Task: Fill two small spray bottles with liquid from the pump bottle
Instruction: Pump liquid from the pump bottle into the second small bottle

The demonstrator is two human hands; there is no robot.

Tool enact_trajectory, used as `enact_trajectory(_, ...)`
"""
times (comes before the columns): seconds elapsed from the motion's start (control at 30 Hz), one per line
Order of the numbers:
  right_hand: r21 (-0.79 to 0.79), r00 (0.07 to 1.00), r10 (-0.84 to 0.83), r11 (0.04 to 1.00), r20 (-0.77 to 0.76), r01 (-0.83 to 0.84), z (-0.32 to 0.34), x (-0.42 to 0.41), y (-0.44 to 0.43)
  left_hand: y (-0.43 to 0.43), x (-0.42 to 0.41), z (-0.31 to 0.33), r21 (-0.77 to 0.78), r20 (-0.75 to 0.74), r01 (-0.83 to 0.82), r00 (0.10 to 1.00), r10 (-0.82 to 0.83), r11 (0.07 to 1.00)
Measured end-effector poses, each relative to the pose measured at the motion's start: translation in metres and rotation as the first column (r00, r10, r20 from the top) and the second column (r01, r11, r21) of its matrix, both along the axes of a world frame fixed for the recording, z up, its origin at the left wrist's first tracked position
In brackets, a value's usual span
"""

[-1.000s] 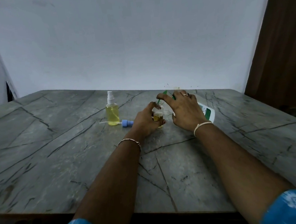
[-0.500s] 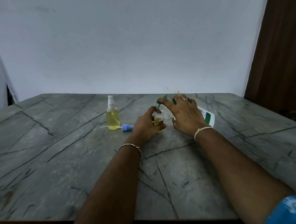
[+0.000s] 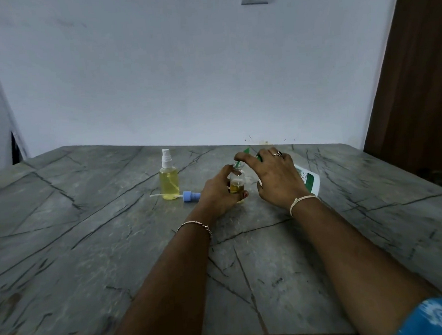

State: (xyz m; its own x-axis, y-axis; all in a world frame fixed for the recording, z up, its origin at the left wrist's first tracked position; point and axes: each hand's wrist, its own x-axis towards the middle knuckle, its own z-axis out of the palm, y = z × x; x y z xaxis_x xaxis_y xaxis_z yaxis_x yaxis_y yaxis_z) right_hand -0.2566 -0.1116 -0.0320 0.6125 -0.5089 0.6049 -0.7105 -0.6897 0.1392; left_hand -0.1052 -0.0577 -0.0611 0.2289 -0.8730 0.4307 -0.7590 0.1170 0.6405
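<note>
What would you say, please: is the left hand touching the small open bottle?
Touching. The head view shows the left hand curled round the small open bottle, thumb near its neck and a fingertip at its base.

On the table (image 3: pixel 90 253) the capped spray bottle (image 3: pixel 169 182) stands furthest left, a loose spray cap (image 3: pixel 190 196) lying just right of its base. Right of that, the left hand (image 3: pixel 216 193) holds the open small bottle (image 3: pixel 236 182) upright. The pump bottle (image 3: pixel 307 180) tilts in from the right under the right hand (image 3: pixel 275 177), its spout (image 3: pixel 238 163) at the open mouth.

capped spray bottle (image 3: pixel 169 182) full of yellow liquid, open small bottle (image 3: pixel 236 184) part-filled, white pump bottle (image 3: pixel 308 181) tilted toward it
</note>
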Motion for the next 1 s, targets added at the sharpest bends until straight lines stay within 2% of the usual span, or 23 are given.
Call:
enact_trajectory(0.37, -0.013, 0.999, 0.002, 1.0, 0.042, -0.001, 0.0003, 0.0068, -0.0007, -0.0003, 0.0008, -0.0004, -0.007, -0.004, 0.008, 1.0, -0.008, 1.0)
enact_trajectory(0.67, -0.032, 1.0, -0.011, 0.999, -0.018, 0.01, -0.0018, -0.001, -0.0023, -0.0013, 0.0016, -0.0018, -0.026, -0.002, 0.005, 1.0, -0.005, 1.0)
enact_trajectory(1.0, -0.007, 0.999, 0.004, 1.0, 0.037, -0.004, 0.0002, 0.0061, -0.0018, -0.0017, 0.0006, -0.0007, -0.006, -0.023, 0.018, 1.0, -0.018, 1.0)
